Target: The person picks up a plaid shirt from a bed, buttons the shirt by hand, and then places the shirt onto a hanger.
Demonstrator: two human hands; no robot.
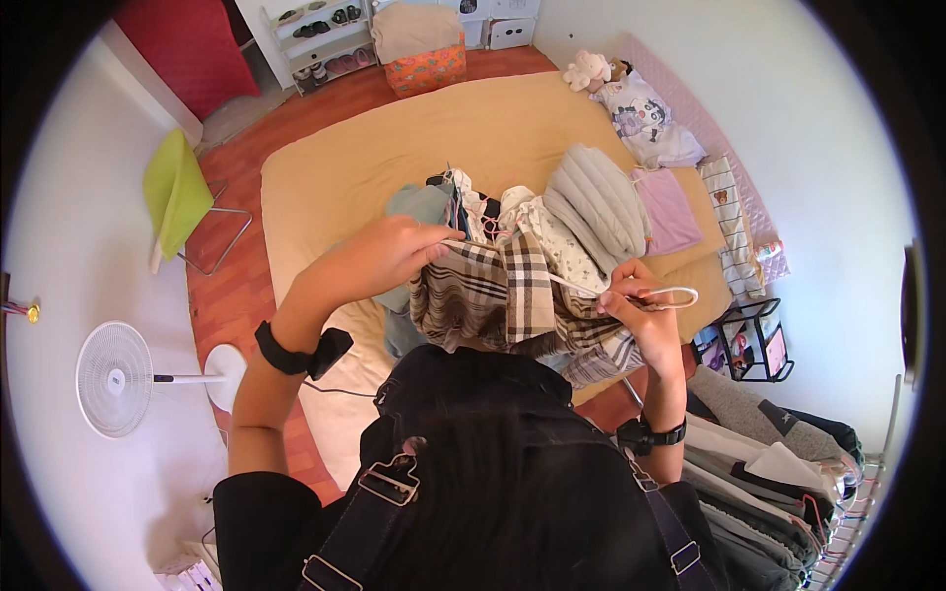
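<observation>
A brown, black and white plaid garment (pixel 473 295) hangs between my two hands over the near part of the bed. My left hand (pixel 417 247) pinches its upper edge at the left, thumb against fingers. My right hand (pixel 639 306) grips a white clothes hanger (pixel 573 284) at the garment's right side, with the hanger's rounded end sticking out past the fingers. The hanger's middle is hidden behind a plaid flap. Just beyond lie a white patterned garment (pixel 562 240), a grey quilted item (pixel 599 203) and blue-grey clothing (pixel 417 207).
Around me are the yellow-sheeted bed (pixel 355 162), a pink-purple cloth (pixel 667 210), a printed pillow (pixel 650 122) and plush toys (pixel 589 70). A white fan (pixel 116 379) and green chair (pixel 176 196) stand left. Clothes on a rack (pixel 761 495) hang at right, below a black shelf (pixel 746 343).
</observation>
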